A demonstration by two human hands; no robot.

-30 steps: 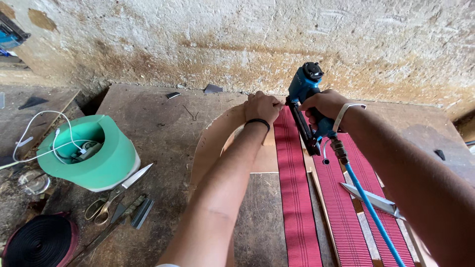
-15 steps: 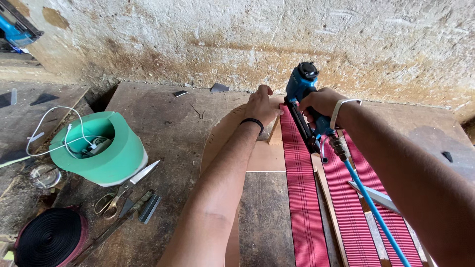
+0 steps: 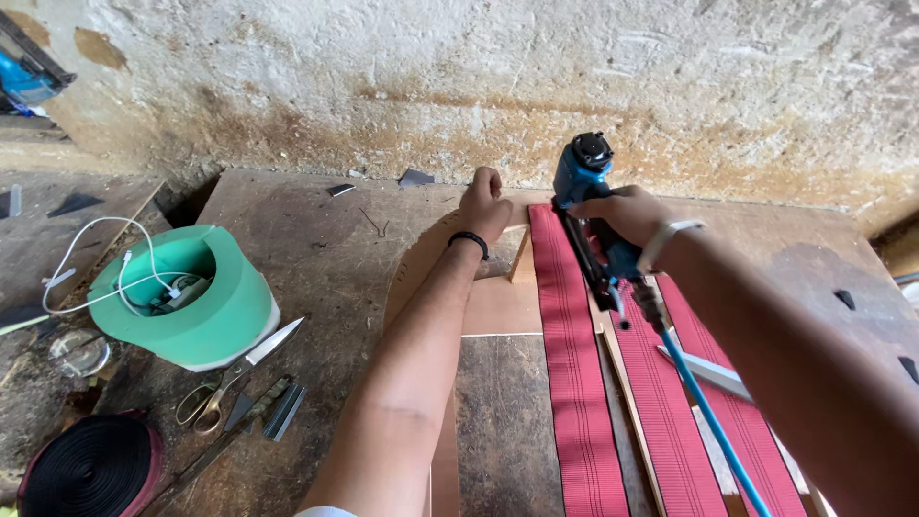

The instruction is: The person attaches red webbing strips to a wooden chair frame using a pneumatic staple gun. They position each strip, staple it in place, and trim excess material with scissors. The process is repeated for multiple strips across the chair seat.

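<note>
My right hand (image 3: 627,213) grips a blue pneumatic staple gun (image 3: 586,182) with a blue air hose (image 3: 708,421) trailing toward me. Its nose points down at the far end of a red webbing strip (image 3: 572,364) stretched over a wooden frame (image 3: 522,260). My left hand (image 3: 485,204), with a black band on the wrist, is closed on the far end of the frame and webbing, just left of the gun. Two more red webbing strips (image 3: 728,412) lie to the right, partly hidden by my right arm.
A green tub (image 3: 206,316) holding a white cable sits at the left on the worn workbench (image 3: 306,239). Scissors (image 3: 230,378) and a staple strip (image 3: 284,412) lie in front of it, and a black webbing roll (image 3: 91,469) is at bottom left. A rough plastered wall (image 3: 479,77) stands behind.
The view has shifted slightly. My left hand has slid a little farther along the frame's far end; the staple gun stays at the webbing end.
</note>
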